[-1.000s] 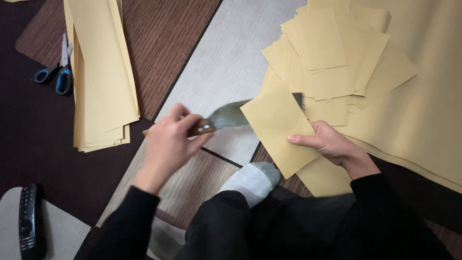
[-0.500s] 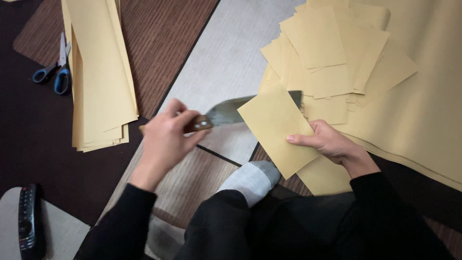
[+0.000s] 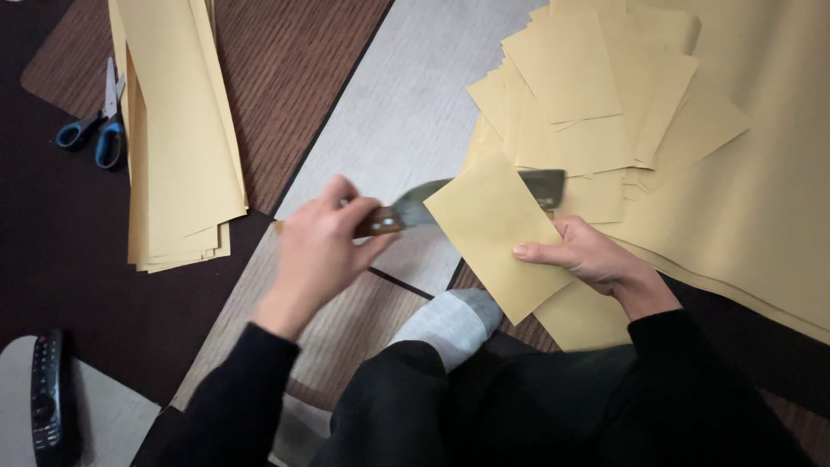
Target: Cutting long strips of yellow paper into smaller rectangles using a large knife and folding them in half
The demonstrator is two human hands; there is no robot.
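My left hand (image 3: 322,245) grips the brown handle of a wide-bladed knife (image 3: 413,206), its grey blade pointing right and passing behind a folded tan paper sheet (image 3: 491,227). The blade's dark tip shows beyond the sheet's far edge. My right hand (image 3: 590,257) pinches that sheet at its right edge, thumb on top, holding it tilted above my knee. A grey sock (image 3: 451,322) on my foot lies just below the sheet.
A loose heap of cut tan sheets (image 3: 596,95) lies at upper right on a large tan sheet (image 3: 769,190). A stack of long tan strips (image 3: 177,130) sits left, blue-handled scissors (image 3: 95,130) beside it. A black remote control (image 3: 47,398) lies bottom left.
My left hand with the knife has shifted slightly right and the blade has slid further behind the sheet. My right hand keeps its hold.
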